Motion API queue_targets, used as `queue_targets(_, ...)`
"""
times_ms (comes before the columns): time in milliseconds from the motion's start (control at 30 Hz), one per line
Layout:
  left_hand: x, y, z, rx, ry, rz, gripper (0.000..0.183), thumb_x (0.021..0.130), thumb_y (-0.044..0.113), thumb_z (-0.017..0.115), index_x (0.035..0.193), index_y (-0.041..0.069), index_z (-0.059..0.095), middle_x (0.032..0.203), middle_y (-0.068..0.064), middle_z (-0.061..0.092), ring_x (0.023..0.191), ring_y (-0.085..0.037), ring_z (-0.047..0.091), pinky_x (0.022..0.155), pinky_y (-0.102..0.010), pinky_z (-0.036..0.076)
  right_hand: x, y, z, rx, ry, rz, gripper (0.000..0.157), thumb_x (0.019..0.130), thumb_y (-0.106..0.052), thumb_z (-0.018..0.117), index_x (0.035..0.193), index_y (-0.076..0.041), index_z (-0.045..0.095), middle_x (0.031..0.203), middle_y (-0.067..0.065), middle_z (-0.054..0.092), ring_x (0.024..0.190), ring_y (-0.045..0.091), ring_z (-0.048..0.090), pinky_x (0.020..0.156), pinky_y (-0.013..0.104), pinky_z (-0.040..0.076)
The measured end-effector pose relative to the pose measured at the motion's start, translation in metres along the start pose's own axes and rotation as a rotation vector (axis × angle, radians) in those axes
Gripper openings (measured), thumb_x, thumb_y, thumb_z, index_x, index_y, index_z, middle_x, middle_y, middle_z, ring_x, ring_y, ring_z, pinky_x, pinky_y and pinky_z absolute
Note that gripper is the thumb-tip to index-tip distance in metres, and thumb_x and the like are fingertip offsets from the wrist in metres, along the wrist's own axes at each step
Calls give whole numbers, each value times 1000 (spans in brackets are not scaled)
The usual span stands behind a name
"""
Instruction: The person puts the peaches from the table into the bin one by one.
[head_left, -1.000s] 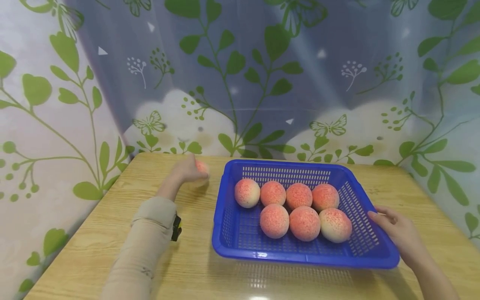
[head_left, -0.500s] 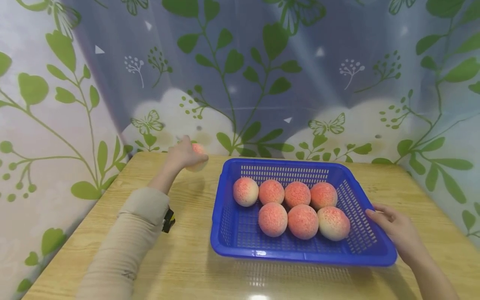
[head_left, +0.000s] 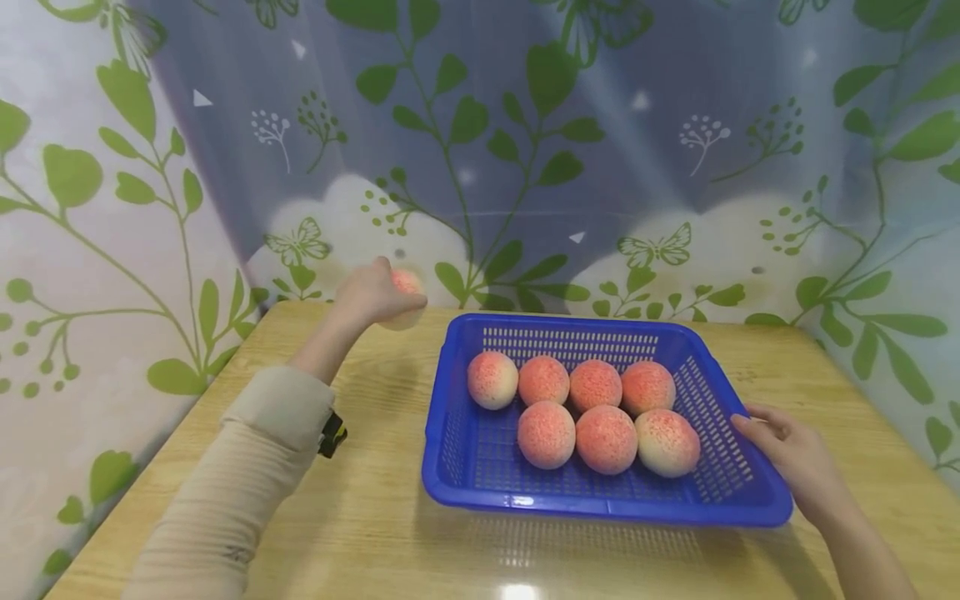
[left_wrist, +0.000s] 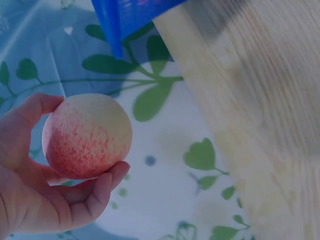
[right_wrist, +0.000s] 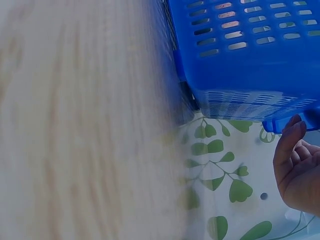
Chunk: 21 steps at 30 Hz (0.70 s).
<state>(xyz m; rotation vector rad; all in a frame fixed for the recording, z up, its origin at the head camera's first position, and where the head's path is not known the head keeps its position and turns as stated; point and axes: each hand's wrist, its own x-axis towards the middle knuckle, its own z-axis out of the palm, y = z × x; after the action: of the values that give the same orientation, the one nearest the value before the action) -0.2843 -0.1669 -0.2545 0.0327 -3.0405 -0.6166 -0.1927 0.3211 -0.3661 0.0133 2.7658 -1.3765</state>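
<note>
My left hand [head_left: 371, 292] grips a round peach [head_left: 407, 287], cream with red speckles, above the far edge of the table, left of the basket. In the left wrist view thumb and fingers curl round that peach [left_wrist: 87, 136] from two sides. A blue plastic basket [head_left: 615, 510] with slotted walls stands in front of me. Several more peaches [head_left: 546, 435] lie inside it, in two rows. My right hand [head_left: 798, 462] holds the basket's right rim, thumb on top. In the right wrist view its fingers [right_wrist: 290, 137] bend at the rim.
The basket stands on a wooden table [head_left: 375, 500]. A curtain [head_left: 510, 167] printed with green leaves and butterflies hangs behind the table's far edge and along both sides. A black and yellow device [head_left: 332, 435] shows at my left wrist.
My left hand has lifted the peach up and away from the tabletop, toward the curtain. The right hand keeps its place at the basket, and the peaches inside have not moved.
</note>
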Motion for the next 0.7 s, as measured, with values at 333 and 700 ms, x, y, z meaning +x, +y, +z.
queue_targets(333, -18, 49, -1, 33, -43, 103, 64, 73, 46, 64, 114, -2, 52, 97, -14, 59, 86, -29, 55, 71, -39, 46, 1, 1, 0, 37, 2, -19, 67, 96, -38, 47, 134, 15, 31, 111, 25, 58, 76, 2, 60, 65, 27, 52)
queue_targets(700, -41, 84, 20, 98, -153, 240, 43, 73, 49, 65, 85, 9, 57, 76, -2, 56, 63, -17, 51, 54, -29, 42, 1, 2, 0, 74, 14, -16, 65, 96, -35, 49, 133, 15, 32, 100, 11, 64, 73, 4, 61, 63, 28, 53)
